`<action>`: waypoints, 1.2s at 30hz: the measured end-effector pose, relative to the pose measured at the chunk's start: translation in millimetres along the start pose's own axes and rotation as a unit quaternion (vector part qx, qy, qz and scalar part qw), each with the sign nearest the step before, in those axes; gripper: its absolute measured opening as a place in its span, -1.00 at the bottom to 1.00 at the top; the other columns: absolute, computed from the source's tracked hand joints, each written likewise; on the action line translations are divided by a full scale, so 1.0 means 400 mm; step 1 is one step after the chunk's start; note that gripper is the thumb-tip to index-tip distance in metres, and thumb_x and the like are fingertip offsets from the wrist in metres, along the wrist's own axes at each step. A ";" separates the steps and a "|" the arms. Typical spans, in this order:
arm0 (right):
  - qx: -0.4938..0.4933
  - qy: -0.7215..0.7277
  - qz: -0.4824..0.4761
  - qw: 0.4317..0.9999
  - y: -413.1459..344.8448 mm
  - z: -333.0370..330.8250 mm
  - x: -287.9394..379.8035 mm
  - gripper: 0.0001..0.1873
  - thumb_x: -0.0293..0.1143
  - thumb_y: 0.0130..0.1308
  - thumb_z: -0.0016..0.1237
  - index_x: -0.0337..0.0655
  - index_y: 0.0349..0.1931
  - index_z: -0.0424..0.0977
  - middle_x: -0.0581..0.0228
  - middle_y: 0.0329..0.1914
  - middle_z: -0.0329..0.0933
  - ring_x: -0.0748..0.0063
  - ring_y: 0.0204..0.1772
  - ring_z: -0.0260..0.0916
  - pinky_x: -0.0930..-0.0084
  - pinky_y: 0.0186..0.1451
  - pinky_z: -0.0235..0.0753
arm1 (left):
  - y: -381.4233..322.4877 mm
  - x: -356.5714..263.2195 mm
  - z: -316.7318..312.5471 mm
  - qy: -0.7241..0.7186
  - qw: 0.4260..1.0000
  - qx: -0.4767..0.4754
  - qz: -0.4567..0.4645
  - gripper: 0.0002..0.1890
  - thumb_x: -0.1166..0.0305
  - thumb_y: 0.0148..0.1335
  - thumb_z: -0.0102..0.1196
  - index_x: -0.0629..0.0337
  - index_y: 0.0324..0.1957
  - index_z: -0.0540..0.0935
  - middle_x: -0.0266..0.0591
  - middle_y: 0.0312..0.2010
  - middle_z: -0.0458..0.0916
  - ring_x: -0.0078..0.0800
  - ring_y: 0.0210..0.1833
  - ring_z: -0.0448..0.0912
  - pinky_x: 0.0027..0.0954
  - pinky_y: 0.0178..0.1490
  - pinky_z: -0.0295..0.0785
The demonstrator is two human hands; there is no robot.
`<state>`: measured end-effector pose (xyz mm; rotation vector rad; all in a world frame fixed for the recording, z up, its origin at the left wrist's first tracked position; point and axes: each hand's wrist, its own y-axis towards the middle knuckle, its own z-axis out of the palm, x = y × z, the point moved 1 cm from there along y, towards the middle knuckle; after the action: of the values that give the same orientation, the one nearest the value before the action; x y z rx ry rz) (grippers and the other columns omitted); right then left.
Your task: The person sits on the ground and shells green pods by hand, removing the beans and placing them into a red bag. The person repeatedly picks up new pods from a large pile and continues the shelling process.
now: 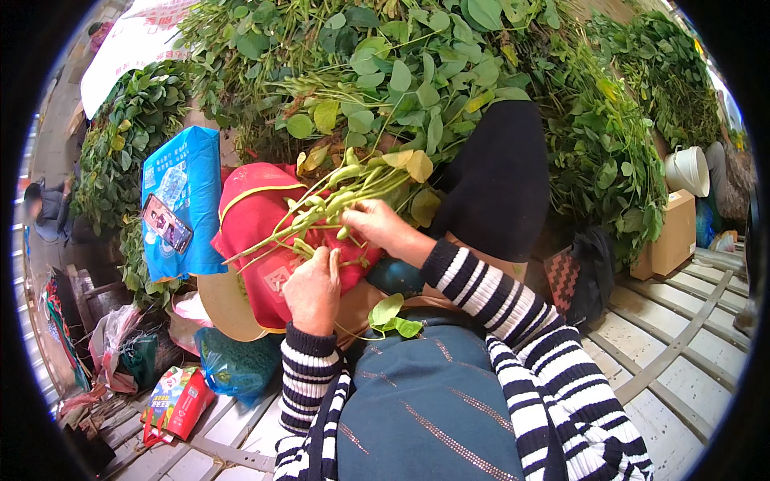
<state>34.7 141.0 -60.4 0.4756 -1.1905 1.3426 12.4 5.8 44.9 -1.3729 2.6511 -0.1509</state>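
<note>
A bunch of green soybean stems with plump pods [334,195] lies across my lap, above a red cloth [274,240] with yellow edging. My right hand [388,231] grips the stems and pods near their middle. My left hand [313,288] is closed, thumb against forefinger, at a pod or thin stem just below the bunch; its fingertips partly hide what they pinch. A few yellowing leaves [415,165] hang at the bunch's upper right end. One loose leafy sprig [388,315] rests against my shirt.
Heaped soybean plants [385,72] spread in front. To the left, a smartphone [167,223] lies on a blue bag [186,174] above a beige tub [222,303]. A filled blue plastic bag [237,364] sits below. On the right are a cardboard box [672,234] and a white bucket [686,171].
</note>
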 end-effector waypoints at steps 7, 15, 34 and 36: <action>-0.063 -0.243 -0.155 0.955 -0.010 -0.065 0.161 -0.75 -0.26 0.29 -0.06 -0.31 -0.33 0.39 0.34 -0.66 0.39 0.41 -0.65 0.30 0.45 -0.55 0.29 | -0.019 0.071 -0.032 -0.209 0.973 0.097 0.026 -0.72 0.20 0.29 -0.05 0.17 -0.30 0.63 -0.17 -0.60 0.55 -0.29 -0.55 0.53 -0.35 -0.46 0.40; -0.094 -0.515 -0.160 0.837 -0.101 -0.028 0.164 -0.78 -0.30 0.26 -0.13 -0.27 -0.24 0.30 -0.06 -0.42 0.49 -0.12 -0.35 0.46 0.08 -0.33 0.46 | 0.064 -0.072 0.060 -0.807 0.521 0.207 -0.184 -0.83 0.25 0.37 -0.11 0.10 -0.23 0.46 -0.48 -0.47 0.41 -0.75 -0.62 0.22 -0.66 -0.61 0.02; -0.006 -0.377 -0.120 0.918 -0.154 -0.062 0.065 -0.84 -0.51 0.31 -0.36 -0.39 -0.17 0.22 -0.01 -0.54 0.43 -0.04 -0.41 0.44 0.19 -0.33 0.38 | 0.100 -0.066 0.155 -0.791 0.571 0.182 -0.120 -0.86 0.33 0.31 0.01 0.16 -0.18 0.52 -0.58 -0.65 0.29 -0.79 -0.70 0.08 -0.66 -0.63 -0.07; 0.001 -0.359 -0.106 0.927 -0.152 -0.067 0.075 -0.83 -0.51 0.32 -0.36 -0.39 -0.14 0.21 0.00 -0.54 0.43 0.00 -0.42 0.45 0.20 -0.33 0.38 | 0.092 -0.069 0.137 -0.790 0.568 0.192 -0.127 -0.86 0.34 0.32 0.00 0.15 -0.16 0.53 -0.58 -0.63 0.30 -0.79 -0.69 0.09 -0.66 -0.63 -0.07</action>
<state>93.9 163.3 -23.9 1.1292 -1.6681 0.9967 8.6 48.5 -12.5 -0.8467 0.7967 0.3263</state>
